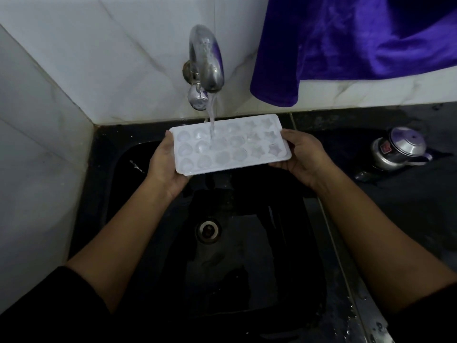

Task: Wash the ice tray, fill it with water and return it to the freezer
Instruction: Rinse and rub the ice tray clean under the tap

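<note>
A white ice tray (247, 162) with several shaped cells is held level over the black sink (284, 243). My left hand (164, 164) grips its left end, thumb on the rim and fingers underneath. My right hand (303, 157) grips the right end the same way. A stream of water (212, 120) runs from the chrome tap (206, 60) into the middle cells of the tray.
The sink drain (208, 230) lies below the tray. A purple cloth (346, 40) hangs on the white tiled wall at the upper right. A small metal kettle (399, 148) stands on the wet dark counter (408, 206) to the right.
</note>
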Available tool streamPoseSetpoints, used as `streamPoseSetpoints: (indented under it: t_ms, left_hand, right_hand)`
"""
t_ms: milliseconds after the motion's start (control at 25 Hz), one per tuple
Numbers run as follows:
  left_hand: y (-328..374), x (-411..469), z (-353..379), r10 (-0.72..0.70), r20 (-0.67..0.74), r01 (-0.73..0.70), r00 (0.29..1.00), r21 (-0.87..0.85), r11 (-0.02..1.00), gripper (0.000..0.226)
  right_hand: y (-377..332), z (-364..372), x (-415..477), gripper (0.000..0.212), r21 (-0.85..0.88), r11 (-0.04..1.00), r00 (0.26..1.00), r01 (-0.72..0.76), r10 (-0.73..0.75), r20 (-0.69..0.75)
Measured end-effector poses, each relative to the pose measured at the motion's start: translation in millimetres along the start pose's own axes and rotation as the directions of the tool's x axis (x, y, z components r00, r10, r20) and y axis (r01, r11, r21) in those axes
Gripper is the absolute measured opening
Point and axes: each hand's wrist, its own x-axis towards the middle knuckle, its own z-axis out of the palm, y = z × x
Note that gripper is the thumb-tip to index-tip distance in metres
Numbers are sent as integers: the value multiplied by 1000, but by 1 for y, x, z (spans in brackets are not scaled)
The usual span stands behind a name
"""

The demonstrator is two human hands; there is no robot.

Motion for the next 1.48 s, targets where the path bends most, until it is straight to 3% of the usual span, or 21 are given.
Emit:
streamPoseSetpoints:
  t_ms: [320, 600, 840, 1080, 1480]
  left_hand:
    - [-24, 6, 38, -29, 64, 30, 997, -9, 1000, 59]
    - [-34, -10, 33, -39, 53, 38, 998, 20, 999, 60]
    - [-28, -34, -9, 9, -33, -8, 999, 29, 1000, 61]
    - [-10, -57, -63, 93, -116, -93, 989, 8, 996, 62]
    - [-6, -90, -107, 72, -240, -99, 968, -104, 990, 61]
  right_hand:
    - [-9, -42, -8, 26, -1, 999, 996, 43, -43, -80]
    - [4, -49, -21, 28, -17, 999, 998, 28, -29, -59]
    - [21, -15, -29, 29, -46, 999, 999, -18, 19, 33]
    - [24, 31, -28, 32, -245, 969, 996, 19, 3, 89]
    - [-43, 130, 15, 41, -315, 943, 987, 107, -61, 151]
